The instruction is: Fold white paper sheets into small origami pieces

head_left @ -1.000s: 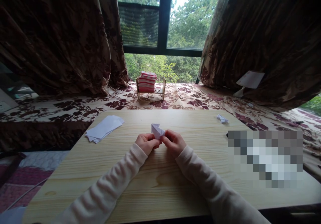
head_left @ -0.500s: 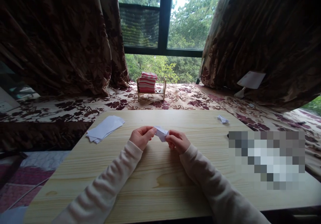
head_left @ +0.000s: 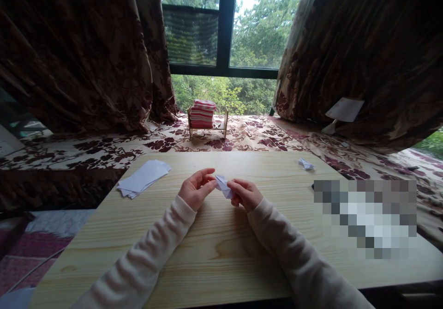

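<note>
A small folded piece of white paper (head_left: 223, 185) is held just above the middle of the pale wooden table (head_left: 214, 253). My left hand (head_left: 195, 191) pinches its left end between thumb and fingers. On the right end, the fingers of my right hand (head_left: 245, 194) are curled tight. Both arms wear cream knitted sleeves and rest on the tabletop.
A stack of white paper sheets (head_left: 143, 177) lies at the table's far left. A small folded paper shape (head_left: 306, 163) sits at the far right. A blurred patch covers the table's right side. Behind, on a floral-covered ledge, stands a little wooden rack (head_left: 206, 122) with striped cloth.
The folded paper has gone from standing upright between my hands to lying flatter. My left hand has shifted a little left and its fingers have loosened into a pinch.
</note>
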`<control>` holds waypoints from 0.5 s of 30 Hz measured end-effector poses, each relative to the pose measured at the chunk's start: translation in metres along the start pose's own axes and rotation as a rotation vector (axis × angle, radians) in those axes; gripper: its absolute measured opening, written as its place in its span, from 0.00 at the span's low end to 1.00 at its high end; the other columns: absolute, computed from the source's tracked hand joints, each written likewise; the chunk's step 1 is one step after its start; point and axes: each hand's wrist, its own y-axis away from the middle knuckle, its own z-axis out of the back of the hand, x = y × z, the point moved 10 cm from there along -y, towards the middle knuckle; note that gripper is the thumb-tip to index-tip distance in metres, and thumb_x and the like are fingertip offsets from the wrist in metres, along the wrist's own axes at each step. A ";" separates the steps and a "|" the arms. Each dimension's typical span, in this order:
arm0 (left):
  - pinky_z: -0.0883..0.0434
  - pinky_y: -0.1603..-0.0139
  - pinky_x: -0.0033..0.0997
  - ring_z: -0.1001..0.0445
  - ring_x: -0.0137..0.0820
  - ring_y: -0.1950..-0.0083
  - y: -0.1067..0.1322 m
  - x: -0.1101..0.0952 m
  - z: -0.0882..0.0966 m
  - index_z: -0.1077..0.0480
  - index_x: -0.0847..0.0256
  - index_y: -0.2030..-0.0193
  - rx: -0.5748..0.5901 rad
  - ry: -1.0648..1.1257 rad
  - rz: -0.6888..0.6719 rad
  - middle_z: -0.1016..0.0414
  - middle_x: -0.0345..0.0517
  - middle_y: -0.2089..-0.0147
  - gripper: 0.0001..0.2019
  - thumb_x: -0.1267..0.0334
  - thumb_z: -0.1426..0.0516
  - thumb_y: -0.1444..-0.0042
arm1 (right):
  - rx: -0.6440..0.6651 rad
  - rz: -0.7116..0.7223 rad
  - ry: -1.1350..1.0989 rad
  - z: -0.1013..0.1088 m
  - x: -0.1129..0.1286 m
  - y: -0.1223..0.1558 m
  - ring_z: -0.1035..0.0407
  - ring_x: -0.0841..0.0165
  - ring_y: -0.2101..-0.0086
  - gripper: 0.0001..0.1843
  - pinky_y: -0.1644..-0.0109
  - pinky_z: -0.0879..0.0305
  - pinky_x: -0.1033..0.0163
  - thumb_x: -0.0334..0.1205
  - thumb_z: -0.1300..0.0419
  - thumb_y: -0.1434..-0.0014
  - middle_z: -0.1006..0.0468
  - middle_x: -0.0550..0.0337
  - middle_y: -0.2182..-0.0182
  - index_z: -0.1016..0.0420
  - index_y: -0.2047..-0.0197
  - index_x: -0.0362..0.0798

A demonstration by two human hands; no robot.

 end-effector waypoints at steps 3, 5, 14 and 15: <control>0.33 0.65 0.28 0.29 0.29 0.66 0.001 -0.005 -0.004 0.34 0.63 0.53 0.040 -0.014 -0.099 0.28 0.44 0.67 0.24 0.60 0.40 0.59 | 0.049 -0.088 -0.131 -0.003 -0.006 0.000 0.50 0.79 0.90 0.16 0.86 0.52 0.71 0.48 0.39 0.58 0.41 0.70 0.91 0.35 0.80 0.44; 0.33 0.64 0.30 0.29 0.29 0.67 0.002 -0.004 -0.007 0.34 0.63 0.53 0.066 -0.030 -0.106 0.28 0.45 0.68 0.22 0.61 0.41 0.58 | 0.075 -0.134 -0.200 -0.007 -0.007 0.001 0.51 0.80 0.89 0.15 0.87 0.54 0.72 0.47 0.38 0.58 0.41 0.70 0.91 0.36 0.80 0.44; 0.34 0.64 0.28 0.31 0.28 0.67 0.003 -0.015 -0.005 0.34 0.63 0.53 0.047 -0.111 -0.159 0.29 0.44 0.67 0.20 0.64 0.43 0.55 | 0.146 -0.270 -0.328 -0.016 -0.008 0.005 0.55 0.81 0.90 0.15 0.88 0.60 0.73 0.44 0.42 0.57 0.44 0.69 0.93 0.40 0.85 0.44; 0.34 0.65 0.27 0.31 0.27 0.66 0.005 -0.019 -0.005 0.34 0.62 0.53 0.034 -0.169 -0.194 0.30 0.45 0.65 0.19 0.65 0.43 0.55 | 0.160 -0.295 -0.332 -0.018 -0.010 0.006 0.56 0.81 0.90 0.15 0.88 0.61 0.73 0.44 0.43 0.56 0.45 0.69 0.93 0.40 0.85 0.44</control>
